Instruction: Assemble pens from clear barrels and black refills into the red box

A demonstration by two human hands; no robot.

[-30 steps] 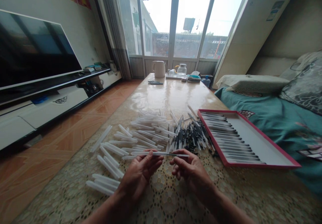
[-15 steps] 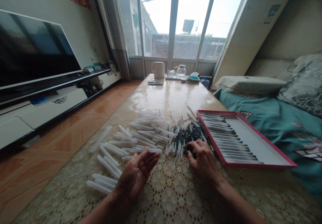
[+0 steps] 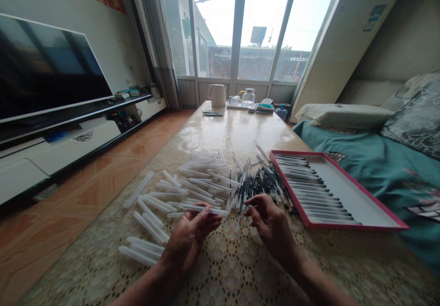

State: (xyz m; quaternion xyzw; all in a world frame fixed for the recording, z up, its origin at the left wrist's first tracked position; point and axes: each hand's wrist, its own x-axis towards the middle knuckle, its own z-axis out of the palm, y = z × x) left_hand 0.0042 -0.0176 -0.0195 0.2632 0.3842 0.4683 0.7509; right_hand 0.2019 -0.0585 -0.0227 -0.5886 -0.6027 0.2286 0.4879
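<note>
My left hand [image 3: 190, 235] holds a translucent white pen barrel [image 3: 217, 211] between thumb and fingers, its free end pointing right. Opposite that end is my right hand [image 3: 271, 223], thumb and forefinger pinched together; whatever small thing they may hold is too unclear to name. Behind my right hand lies a heap of dark-tipped pen refills [image 3: 263, 180]. Loose white pen barrels [image 3: 202, 166] are piled beyond and to the left of my left hand. On the right, a shallow box with a red rim [image 3: 360, 226] contains a row of pens with dark ends [image 3: 318, 193].
The long table has a patterned cover [image 3: 237, 269]. At its far end stand a beige jug [image 3: 217, 96], a glass pot [image 3: 248, 97] and a tissue pack [image 3: 264, 107]. A sofa with a teal cover [image 3: 364, 159] borders the right side; a TV cabinet [image 3: 68, 145] is left.
My right hand has come away from the refill heap, moving left toward the barrel with its fingers pinched. My left hand still holds the barrel, now shifted slightly right and tilted down.
</note>
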